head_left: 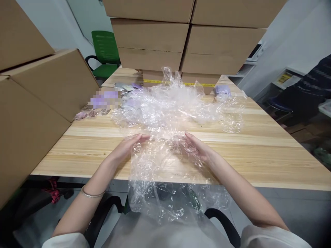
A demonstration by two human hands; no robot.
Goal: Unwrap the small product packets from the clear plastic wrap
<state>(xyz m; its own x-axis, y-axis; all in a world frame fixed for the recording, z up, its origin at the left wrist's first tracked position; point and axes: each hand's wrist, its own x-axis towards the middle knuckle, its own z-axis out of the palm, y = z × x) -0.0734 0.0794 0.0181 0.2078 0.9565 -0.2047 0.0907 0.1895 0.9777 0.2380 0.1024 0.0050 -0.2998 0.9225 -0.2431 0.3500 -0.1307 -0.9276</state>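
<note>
A large crumpled heap of clear plastic film (168,106) covers the middle of the wooden table, and part of it trails over the front edge toward my lap. My left hand (134,142) rests against the film's left side, fingers stretched inward. Opposite it, my right hand (196,146) touches the right side with the thumb extended; its other fingers are partly hidden by the film. The palms face each other, apart, with the film between them. Neither hand is visibly clenched.
Large cardboard boxes (152,41) are stacked at the back, and more boxes (46,93) stand on the left. Small purple packets (106,98) lie at the table's left; another purple bundle (222,91) sits at the right. A green chair (106,51) is behind. A person (307,86) is at right.
</note>
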